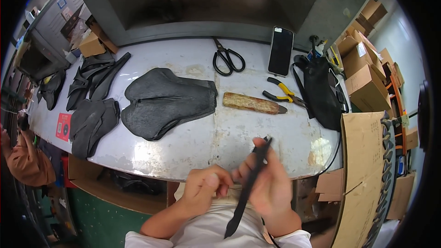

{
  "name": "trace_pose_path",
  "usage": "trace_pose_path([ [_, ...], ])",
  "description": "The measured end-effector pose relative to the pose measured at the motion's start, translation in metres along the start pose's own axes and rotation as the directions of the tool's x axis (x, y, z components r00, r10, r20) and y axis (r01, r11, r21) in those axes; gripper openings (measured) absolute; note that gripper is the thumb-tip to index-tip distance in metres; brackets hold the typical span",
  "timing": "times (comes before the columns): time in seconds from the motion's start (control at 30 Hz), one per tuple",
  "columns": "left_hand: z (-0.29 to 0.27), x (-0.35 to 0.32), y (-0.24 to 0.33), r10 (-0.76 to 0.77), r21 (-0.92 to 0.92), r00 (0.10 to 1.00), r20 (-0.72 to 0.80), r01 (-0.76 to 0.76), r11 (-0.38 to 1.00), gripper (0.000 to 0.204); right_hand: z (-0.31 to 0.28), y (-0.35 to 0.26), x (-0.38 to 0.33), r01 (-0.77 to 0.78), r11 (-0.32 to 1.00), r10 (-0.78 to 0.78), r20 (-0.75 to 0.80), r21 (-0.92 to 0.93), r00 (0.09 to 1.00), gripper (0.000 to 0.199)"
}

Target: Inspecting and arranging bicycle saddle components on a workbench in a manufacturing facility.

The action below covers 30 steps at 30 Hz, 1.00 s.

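In front of my torso my right hand grips a long narrow black strip. Its wider end points down toward me and its thin tip rises above my fingers. Motion blurs part of this hand. Just left of the strip, apart from it, is my left hand, its fingers curled in; whether anything is inside is hidden. Beyond my hands a large dark grey moulded piece, grooved down its middle like a bicycle saddle cover, lies on the table. To its right rests a worn wooden-handled tool.
Black-handled scissors, a phone, yellow-black pliers and a black bag lie farther back. Several dark pieces occupy the left side. A grey metal cabinet borders the back; cardboard stands at right. Another person is at far left.
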<state>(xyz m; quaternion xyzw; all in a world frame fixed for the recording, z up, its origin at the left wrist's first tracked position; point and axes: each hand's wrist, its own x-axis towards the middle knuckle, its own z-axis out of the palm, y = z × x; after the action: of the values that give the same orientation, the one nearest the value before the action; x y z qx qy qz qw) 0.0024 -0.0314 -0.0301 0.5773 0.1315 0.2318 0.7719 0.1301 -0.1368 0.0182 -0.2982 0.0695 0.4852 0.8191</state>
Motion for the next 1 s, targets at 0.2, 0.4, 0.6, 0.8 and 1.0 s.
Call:
trace_pose_path([
  [0.2, 0.012, 0.000, -0.014, -0.428, -0.240, 0.900, -0.089, 0.397, 0.886, 0.040, -0.033, -0.030, 0.009, -0.216, 0.931, -0.016, 0.626, 0.293, 0.780, 0.071],
  [0.4, 0.012, -0.013, -0.022, -0.297, -0.488, 0.860, 0.414, 0.485, 0.725, 0.063, -0.026, -0.020, 0.019, -0.177, 0.947, -0.051, 0.670, 0.267, 0.740, 0.077],
  [0.6, 0.007, -0.004, 0.005, -0.019, -0.178, 0.992, -0.126, -0.004, 0.984, 0.063, -0.048, 0.016, -0.014, 0.704, 0.098, -0.126, 0.693, -0.704, 0.710, 0.060],
  [0.8, 0.012, -0.006, 0.001, -0.117, -0.232, 0.898, -0.424, 0.018, 0.972, 0.061, -0.023, 0.041, -0.027, 0.364, 0.623, -0.089, 0.399, -0.693, 0.913, 0.044],
  [1.0, -0.013, -0.015, -0.042, -0.369, -0.950, 0.929, 0.043, 0.152, 0.271, 0.045, -0.025, 0.026, -0.016, 0.476, 0.537, 0.078, 0.603, -0.696, 0.794, 0.040],
])
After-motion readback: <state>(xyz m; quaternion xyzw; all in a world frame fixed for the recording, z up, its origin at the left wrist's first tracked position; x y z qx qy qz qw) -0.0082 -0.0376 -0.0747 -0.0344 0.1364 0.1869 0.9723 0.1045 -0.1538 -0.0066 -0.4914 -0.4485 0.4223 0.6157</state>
